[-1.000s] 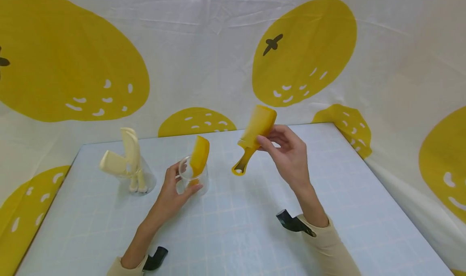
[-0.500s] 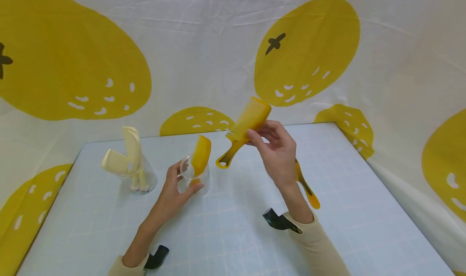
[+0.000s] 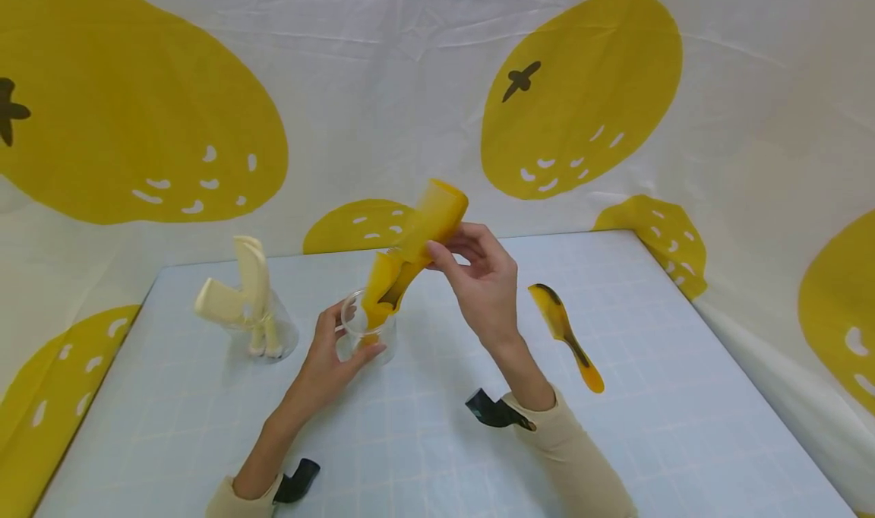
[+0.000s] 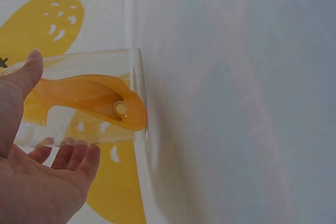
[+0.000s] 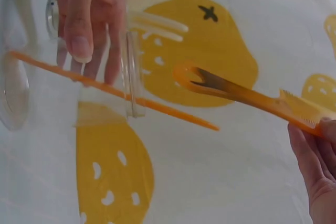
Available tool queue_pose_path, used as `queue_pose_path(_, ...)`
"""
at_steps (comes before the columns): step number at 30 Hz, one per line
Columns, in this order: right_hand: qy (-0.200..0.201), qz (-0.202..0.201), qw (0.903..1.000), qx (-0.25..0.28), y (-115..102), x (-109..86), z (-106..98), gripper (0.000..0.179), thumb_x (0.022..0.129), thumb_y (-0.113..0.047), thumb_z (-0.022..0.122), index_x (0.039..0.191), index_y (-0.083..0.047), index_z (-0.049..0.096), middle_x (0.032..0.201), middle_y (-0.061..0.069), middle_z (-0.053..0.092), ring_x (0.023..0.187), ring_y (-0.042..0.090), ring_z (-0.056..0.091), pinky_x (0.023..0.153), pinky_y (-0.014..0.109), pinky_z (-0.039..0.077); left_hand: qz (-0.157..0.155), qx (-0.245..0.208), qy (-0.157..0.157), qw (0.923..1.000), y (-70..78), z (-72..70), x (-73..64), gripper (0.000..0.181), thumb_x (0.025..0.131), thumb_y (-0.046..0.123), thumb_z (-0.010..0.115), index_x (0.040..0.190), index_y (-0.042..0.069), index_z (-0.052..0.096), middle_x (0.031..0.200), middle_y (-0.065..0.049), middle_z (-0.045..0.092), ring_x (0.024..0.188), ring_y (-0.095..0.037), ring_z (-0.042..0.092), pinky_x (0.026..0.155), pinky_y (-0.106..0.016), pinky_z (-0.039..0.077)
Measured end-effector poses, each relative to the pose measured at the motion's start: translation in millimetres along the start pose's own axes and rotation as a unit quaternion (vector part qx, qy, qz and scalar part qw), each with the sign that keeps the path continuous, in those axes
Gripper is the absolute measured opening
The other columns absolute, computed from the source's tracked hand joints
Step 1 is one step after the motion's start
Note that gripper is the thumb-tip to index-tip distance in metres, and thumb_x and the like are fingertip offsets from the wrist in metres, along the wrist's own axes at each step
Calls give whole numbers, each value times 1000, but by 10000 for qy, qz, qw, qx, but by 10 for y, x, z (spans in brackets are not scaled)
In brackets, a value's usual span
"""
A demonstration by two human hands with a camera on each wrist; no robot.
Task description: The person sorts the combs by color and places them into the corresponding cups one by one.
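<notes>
My left hand [image 3: 335, 360] grips a clear jar [image 3: 386, 345], thumb on one side and fingers on the other. A yellow comb [image 3: 378, 284] stands in this jar, head above the rim; its handle [image 4: 100, 95], with a hole in the end, reaches the bottom in the left wrist view. My right hand [image 3: 481, 279] pinches a second yellow comb [image 3: 437, 208] by its head, handle slanting down to the left. In the head view that handle overlaps the comb in the jar. The right wrist view shows its handle end [image 5: 191, 80] beyond the jar's mouth, outside the jar.
To the left stands another clear jar [image 3: 283, 332] with several cream combs [image 3: 251, 275] in it. A yellow-and-dark comb [image 3: 560, 324] lies on the table [image 3: 437, 442] right of my right hand. A fruit-print curtain [image 3: 410, 123] hangs behind the table.
My right hand has moved left with its comb, bringing the handle over to the jar. This uncovers the comb lying on the table. The left hand keeps its grip on the jar.
</notes>
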State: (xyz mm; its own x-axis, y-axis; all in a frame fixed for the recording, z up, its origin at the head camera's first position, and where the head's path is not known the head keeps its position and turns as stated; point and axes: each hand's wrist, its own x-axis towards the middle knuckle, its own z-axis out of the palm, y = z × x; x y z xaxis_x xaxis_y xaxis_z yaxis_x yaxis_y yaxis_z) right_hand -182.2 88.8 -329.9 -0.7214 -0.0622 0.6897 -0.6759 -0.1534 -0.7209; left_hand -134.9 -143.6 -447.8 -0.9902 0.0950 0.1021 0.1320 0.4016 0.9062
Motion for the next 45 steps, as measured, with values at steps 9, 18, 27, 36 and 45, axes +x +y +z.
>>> queue_pose_path(9,-199,108,9997,-135,133,-11,166,29,92,9,70,119,7,61,109,19,68,95,31,71,79,41,63,-38,0,2,10000,-4,22,19,88,91,34,81,155,11,25,156,-12,31,143,-33,35,119,-60,30)
queue_pose_path(18,-480,363,9977,-314,238,-52,298,29,90,8,72,117,7,63,108,18,68,94,28,72,77,38,63,3,14,43,10000,-6,7,10,87,90,34,81,154,12,26,155,-12,31,143,-32,36,118,-59,32)
queue_pose_path(27,-1117,613,9859,-1082,287,-73,332,25,92,-5,76,115,0,67,106,11,72,94,19,73,75,30,63,187,-97,35,9998,-2,-8,1,84,91,28,80,154,9,27,152,-17,31,141,-37,36,118,-62,30)
queue_pose_path(36,-1661,750,9726,-1440,321,-94,327,23,92,-7,77,113,-2,69,104,9,74,92,16,72,74,25,62,194,-81,11,9998,3,-2,3,87,90,27,82,153,7,26,152,-16,31,141,-35,36,117,-61,32)
queue_pose_path(45,-2143,562,9568,-1883,343,-108,338,25,92,-5,76,115,-2,67,104,10,75,92,18,73,74,19,59,164,-172,-19,9997,10,-3,-12,84,92,28,80,153,7,26,151,-15,30,140,-36,35,117,-63,29)
